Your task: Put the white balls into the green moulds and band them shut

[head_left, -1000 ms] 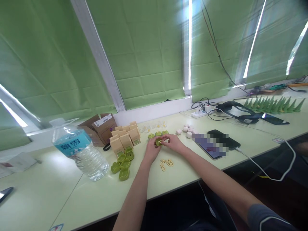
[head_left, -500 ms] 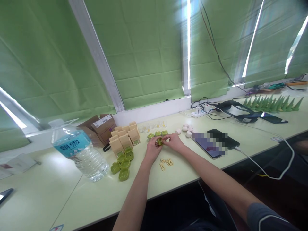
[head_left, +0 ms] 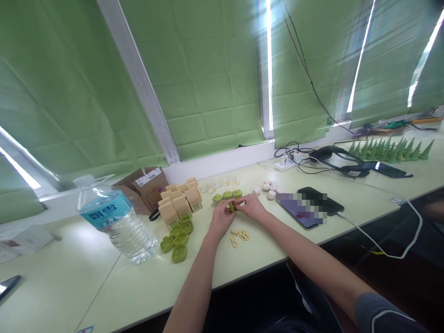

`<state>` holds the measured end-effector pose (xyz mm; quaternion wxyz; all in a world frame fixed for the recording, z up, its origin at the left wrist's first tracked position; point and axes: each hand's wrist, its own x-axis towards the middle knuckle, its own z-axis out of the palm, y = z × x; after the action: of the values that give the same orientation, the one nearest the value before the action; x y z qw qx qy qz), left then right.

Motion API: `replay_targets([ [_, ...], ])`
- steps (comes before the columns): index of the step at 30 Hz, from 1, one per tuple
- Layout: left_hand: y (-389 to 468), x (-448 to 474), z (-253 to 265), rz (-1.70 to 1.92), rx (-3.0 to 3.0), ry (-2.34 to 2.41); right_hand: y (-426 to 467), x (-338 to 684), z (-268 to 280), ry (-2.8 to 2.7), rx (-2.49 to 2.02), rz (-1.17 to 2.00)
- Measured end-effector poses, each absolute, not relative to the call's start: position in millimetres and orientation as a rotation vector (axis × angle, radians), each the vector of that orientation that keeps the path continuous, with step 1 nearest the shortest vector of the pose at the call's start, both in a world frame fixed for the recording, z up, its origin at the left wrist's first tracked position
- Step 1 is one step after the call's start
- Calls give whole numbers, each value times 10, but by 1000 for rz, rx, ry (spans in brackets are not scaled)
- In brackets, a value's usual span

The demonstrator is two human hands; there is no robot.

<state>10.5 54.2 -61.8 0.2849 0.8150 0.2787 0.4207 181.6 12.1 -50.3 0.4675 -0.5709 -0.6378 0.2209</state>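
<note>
My left hand [head_left: 221,217] is closed around a small green plastic case [head_left: 232,207] held just above the table. My right hand [head_left: 252,206] meets it from the other side, its fingertips pinched at the case; whether they grip a smaller part there is hidden. Just behind the hands stands a row of similar green cases with yellow loops on top [head_left: 227,195]. Several pale yellow loops [head_left: 240,237] lie on the table in front of my hands. To the left sits a group of open green cases [head_left: 179,238], some square and some flower-shaped.
Beige blocks [head_left: 180,203] stand left, near a cardboard box [head_left: 151,185] and a large water bottle [head_left: 118,222]. Clear pieces with yellow centres [head_left: 227,181] lie behind. Pinkish-white pieces [head_left: 271,195], phones [head_left: 321,201], a cable, headset [head_left: 340,159] and green cones [head_left: 391,149] are right.
The green case has turned in my fingers, and my right fingertips have shifted against it. Both hands stay in nearly the same place; the view has moved slightly.
</note>
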Motion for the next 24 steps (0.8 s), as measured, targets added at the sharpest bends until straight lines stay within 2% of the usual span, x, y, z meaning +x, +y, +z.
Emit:
replay_targets([
  [12,538,118,-639,1108,2166,762,153,1814,-527,-1602,-1488,408],
  [24,469,82,-558,1033,2140,776,129,1828,-539,-1602,-1330,642],
])
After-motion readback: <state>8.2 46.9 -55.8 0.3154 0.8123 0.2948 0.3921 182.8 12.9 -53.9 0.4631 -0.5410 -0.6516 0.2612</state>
